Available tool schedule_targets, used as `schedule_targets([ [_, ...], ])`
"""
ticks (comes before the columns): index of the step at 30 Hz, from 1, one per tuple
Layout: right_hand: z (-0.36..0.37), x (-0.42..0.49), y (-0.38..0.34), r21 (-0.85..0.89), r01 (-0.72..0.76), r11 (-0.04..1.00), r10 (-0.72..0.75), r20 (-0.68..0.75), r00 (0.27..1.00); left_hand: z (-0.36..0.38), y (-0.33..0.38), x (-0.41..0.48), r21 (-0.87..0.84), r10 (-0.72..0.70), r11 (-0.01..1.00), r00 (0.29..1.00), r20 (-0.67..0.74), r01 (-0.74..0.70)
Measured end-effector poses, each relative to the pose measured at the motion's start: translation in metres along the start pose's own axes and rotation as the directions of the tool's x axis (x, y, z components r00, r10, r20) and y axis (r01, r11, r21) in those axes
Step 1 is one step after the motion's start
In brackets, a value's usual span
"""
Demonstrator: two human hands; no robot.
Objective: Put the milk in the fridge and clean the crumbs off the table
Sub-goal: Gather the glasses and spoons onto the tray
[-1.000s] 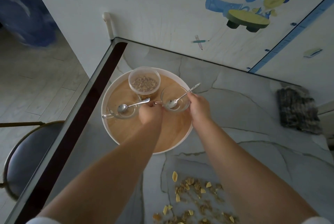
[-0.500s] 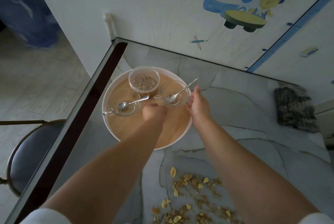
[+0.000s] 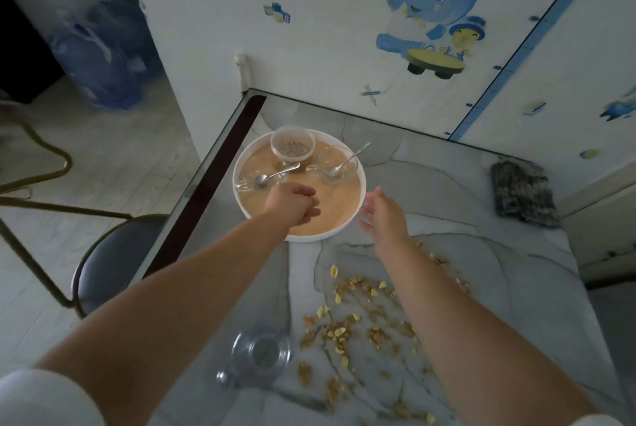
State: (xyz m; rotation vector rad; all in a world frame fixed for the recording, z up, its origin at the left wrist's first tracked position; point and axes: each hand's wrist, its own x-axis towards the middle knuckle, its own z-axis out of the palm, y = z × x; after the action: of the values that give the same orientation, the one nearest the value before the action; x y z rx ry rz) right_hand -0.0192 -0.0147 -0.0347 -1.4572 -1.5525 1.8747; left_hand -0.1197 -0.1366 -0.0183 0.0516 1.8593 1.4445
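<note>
Crumbs (image 3: 354, 322) on table (image 3: 447, 191), nearer person than right hand (image 3: 382, 215).

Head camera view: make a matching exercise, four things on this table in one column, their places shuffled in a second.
1. clear plastic tub of cereal
2. dark grey knitted cloth
3. yellow-brown cereal crumbs
4. clear glass jug

A. nearest the camera, left of the crumbs
B. at the back of the round white tray
C. scattered on the marble table, nearer than the tray
D. at the table's far right edge, off the tray

Pairs: 1-B, 2-D, 3-C, 4-A
</note>
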Motion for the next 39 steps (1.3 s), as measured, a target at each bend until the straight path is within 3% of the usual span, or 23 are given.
schedule_targets([
  [4,-0.014,-0.039,0.008,-0.097,0.087,0.992,-0.087,-0.002,0.996,-0.034,-0.023,-0.028,0.203,0.114,0.973,0.993,-0.028,-0.106],
  [7,-0.019,-0.065,0.026,-0.272,0.165,0.948,-0.158,0.047,0.986,-0.063,-0.054,-0.047,0.320,0.130,0.942,0.989,-0.067,-0.102],
  [13,-0.022,-0.113,0.090,-0.508,0.261,0.821,-0.143,0.260,0.955,-0.101,-0.120,-0.089,0.258,0.093,0.964,0.989,-0.117,-0.060],
  [16,-0.025,-0.129,0.114,-0.587,0.339,0.736,-0.147,0.349,0.925,-0.108,-0.138,-0.109,0.204,0.082,0.976,0.995,-0.057,-0.069],
  [20,-0.031,-0.151,0.143,-0.693,0.470,0.547,-0.145,0.474,0.869,-0.113,-0.153,-0.138,0.328,0.118,0.932,0.985,0.126,-0.154],
  [25,-0.035,-0.173,0.172,-0.747,0.642,0.171,-0.075,0.640,0.765,-0.103,-0.156,-0.153,0.362,0.123,0.912,0.971,0.206,-0.193],
  [30,-0.032,-0.183,0.190,-0.786,0.617,-0.037,-0.020,0.617,0.786,-0.086,-0.157,-0.161,0.343,0.148,0.916,0.971,0.188,-0.206],
  [39,-0.034,-0.174,0.197,-0.792,0.610,-0.027,-0.042,0.611,0.791,-0.084,-0.160,-0.157,0.239,0.104,0.960,0.979,0.175,-0.145],
])
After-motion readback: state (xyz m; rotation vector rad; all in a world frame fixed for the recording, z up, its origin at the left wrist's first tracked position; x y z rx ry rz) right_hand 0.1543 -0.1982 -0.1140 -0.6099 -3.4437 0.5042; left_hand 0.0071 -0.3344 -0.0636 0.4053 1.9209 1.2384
